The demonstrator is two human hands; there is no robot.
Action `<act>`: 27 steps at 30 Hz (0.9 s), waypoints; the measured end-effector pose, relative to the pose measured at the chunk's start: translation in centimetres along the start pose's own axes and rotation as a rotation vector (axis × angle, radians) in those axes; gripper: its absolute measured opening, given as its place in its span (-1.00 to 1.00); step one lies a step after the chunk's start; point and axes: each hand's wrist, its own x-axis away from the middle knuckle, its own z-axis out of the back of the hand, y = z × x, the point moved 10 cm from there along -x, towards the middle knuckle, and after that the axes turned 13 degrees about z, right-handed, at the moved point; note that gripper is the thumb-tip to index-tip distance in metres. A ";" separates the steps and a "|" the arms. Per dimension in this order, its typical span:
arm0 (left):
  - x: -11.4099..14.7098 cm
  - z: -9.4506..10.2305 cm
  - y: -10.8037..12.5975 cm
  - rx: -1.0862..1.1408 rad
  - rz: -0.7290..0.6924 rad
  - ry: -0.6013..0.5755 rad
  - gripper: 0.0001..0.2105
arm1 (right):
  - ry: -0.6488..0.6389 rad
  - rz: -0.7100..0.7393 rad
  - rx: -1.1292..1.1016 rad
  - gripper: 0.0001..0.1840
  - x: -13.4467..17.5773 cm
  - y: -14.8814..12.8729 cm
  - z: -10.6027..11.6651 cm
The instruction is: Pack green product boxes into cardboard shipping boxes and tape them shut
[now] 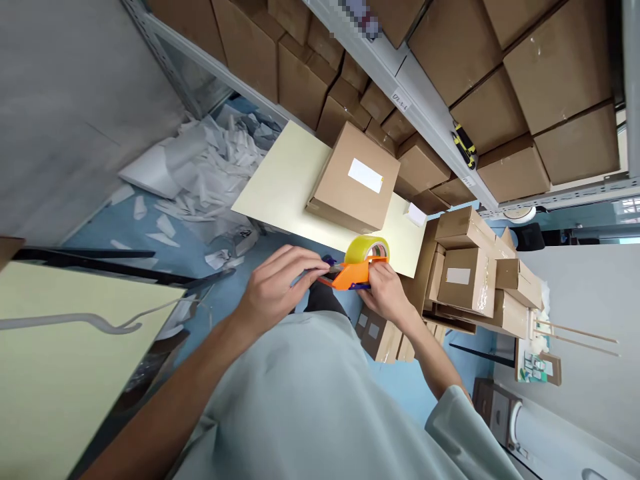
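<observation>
1. Largest is the shelving (434, 139), a pale metal frame packed with brown cartons, too many to count surely. Two small tags mark its beam.
2. I see two cream-topped tables. The farther table (280, 173) stands before me, its far side by the shelved cartons. Its near edge slants past my hands; between that edge and my clothing is a gap over blue floor (200, 267).
3. One carton (350, 193) lies flat on that table, wholly inside the edges. A broad stretch of cream shows on its left, a narrow strip on my side.
4. My two hands meet at one tape dispenser (353, 275), which I have in front of my body, just by the table's near edge. It is bright orange, with dark blue parts at the front end and underneath.
5. My right hand (387, 291) is closed around the dispenser's rear. My left hand (280, 287) is drawn narrow, its fingertips at the front end; I cannot tell whether they grip that end or the tape itself.
6. One roll of tape (356, 249) sits upright on the dispenser, glossy and yellow, its round core facing right.
7. Smallest are one white label (365, 175) on the carton's top and one little white box (415, 215) near the table's right end.
</observation>
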 end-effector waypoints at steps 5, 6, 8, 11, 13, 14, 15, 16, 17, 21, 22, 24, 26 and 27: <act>2.1 -2.2 -8.2 0.049 0.228 -0.109 -0.79 | -0.202 -0.103 -0.082 -0.74 3.7 1.1 -4.9; 2.5 -2.3 -10.4 0.048 0.296 -0.097 -0.78 | -0.237 -0.146 -0.085 -0.74 4.8 1.8 -5.7; 2.9 -2.6 -14.6 0.032 0.418 -0.071 -0.77 | -0.307 -0.246 -0.081 -0.72 7.1 3.5 -7.1; 2.3 -4.3 -19.8 0.013 0.523 -0.082 -0.76 | -0.405 -0.357 -0.071 -0.66 9.0 6.1 -9.1; 1.0 -5.5 -22.4 0.009 0.562 -0.051 -0.76 | -0.436 -0.403 -0.049 -0.59 8.9 7.6 -10.1; 0.2 -5.9 -23.4 0.005 0.569 -0.020 -0.77 | -0.438 -0.422 -0.032 -0.55 8.6 8.4 -10.4; -0.6 -6.3 -24.3 -0.001 0.568 0.013 -0.77 | -0.434 -0.439 -0.016 -0.50 8.2 9.1 -10.6; -1.4 -6.6 -24.9 -0.005 0.563 0.042 -0.77 | -0.426 -0.456 -0.001 -0.45 7.7 9.9 -10.8; -2.0 -6.9 -25.5 -0.008 0.558 0.067 -0.76 | -0.418 -0.471 0.011 -0.42 7.2 10.5 -11.0; -3.1 -7.8 -27.8 0.019 0.595 0.118 -0.78 | -0.404 -0.544 0.034 -0.41 5.9 12.7 -12.1; -3.1 -8.0 -28.3 0.030 0.614 0.130 -0.81 | -0.403 -0.561 0.041 -0.42 5.6 13.1 -12.4; -3.0 -8.2 -29.4 0.050 0.644 0.153 -0.85 | -0.394 -0.578 0.055 -0.45 5.0 13.6 -13.2; -2.9 -8.3 -30.2 0.062 0.663 0.165 -0.86 | -0.372 -0.578 0.067 -0.45 4.5 13.8 -13.9; -3.0 -8.4 -30.5 0.069 0.667 0.162 -0.85 | -0.361 -0.579 0.071 -0.44 4.3 13.8 -14.2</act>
